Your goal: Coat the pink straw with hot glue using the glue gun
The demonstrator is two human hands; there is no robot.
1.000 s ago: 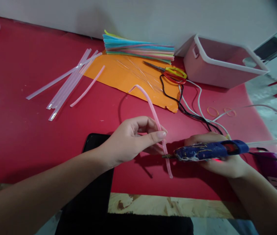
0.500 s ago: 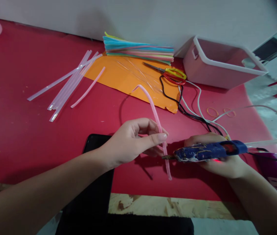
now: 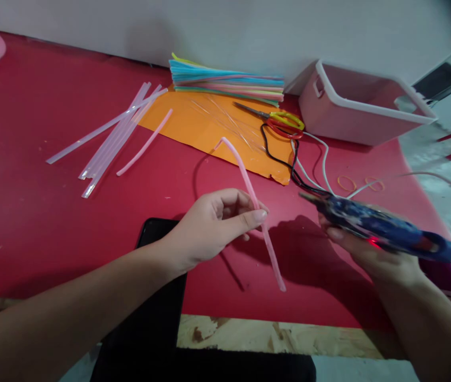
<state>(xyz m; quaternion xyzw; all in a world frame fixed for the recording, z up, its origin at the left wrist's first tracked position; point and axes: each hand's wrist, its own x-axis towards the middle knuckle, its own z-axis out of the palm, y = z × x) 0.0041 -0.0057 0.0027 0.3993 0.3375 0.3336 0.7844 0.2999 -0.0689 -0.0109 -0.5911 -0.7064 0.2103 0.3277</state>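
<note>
Between the thumb and fingers of my left hand (image 3: 225, 223) is a pink pipe cleaner (image 3: 272, 260), its upper end bent over and its lower end hanging toward the table's front. My right hand (image 3: 380, 254) is wrapped round a worn blue glue gun (image 3: 384, 225), slightly blurred, with a red light glowing on its underside. The gun's nozzle points left and stands apart from the pipe cleaner. Another pink pipe cleaner (image 3: 146, 142) lies on the red table, beside several translucent glue sticks (image 3: 110, 143).
An orange sheet (image 3: 209, 127) lies at the back with scissors (image 3: 285, 122) on it. Behind it is a bundle of coloured pipe cleaners (image 3: 225, 79). A pink bin (image 3: 340, 116) stands back right, near cables (image 3: 324, 159) and rubber bands (image 3: 346, 183). A black phone-like slab (image 3: 157, 297) lies under my left forearm.
My right hand has drawn the glue gun away to the right, and its nozzle has left the pipe cleaner. My left hand has shifted slightly, still pinching the pipe cleaner.
</note>
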